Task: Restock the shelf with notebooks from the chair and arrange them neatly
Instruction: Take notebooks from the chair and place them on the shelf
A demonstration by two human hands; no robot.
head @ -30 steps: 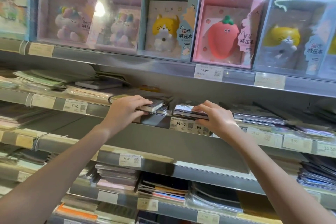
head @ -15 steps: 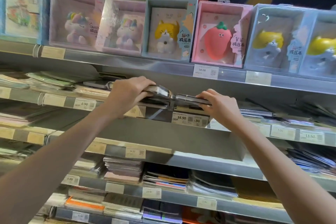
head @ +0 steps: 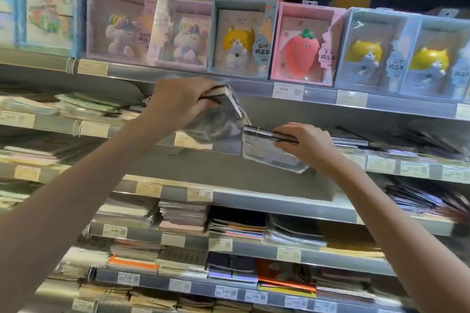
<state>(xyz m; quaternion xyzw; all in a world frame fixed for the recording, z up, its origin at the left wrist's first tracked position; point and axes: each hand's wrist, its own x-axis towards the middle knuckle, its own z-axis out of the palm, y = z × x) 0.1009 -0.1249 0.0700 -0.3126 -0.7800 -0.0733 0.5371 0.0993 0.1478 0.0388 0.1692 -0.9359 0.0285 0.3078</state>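
While the left hand (head: 178,104) is gripping a tilted, plastic-wrapped grey notebook (head: 216,119), fingers curled round it, the right hand (head: 305,145) is pinching another glossy wrapped notebook (head: 269,150) before the grey metal shelf (head: 229,168), below boxed squishy-toy notebooks (head: 241,38).

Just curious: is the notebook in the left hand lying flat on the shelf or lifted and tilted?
Lifted and tilted. The left hand grips the wrapped notebook in the air, one edge raised, in front of the shelf.
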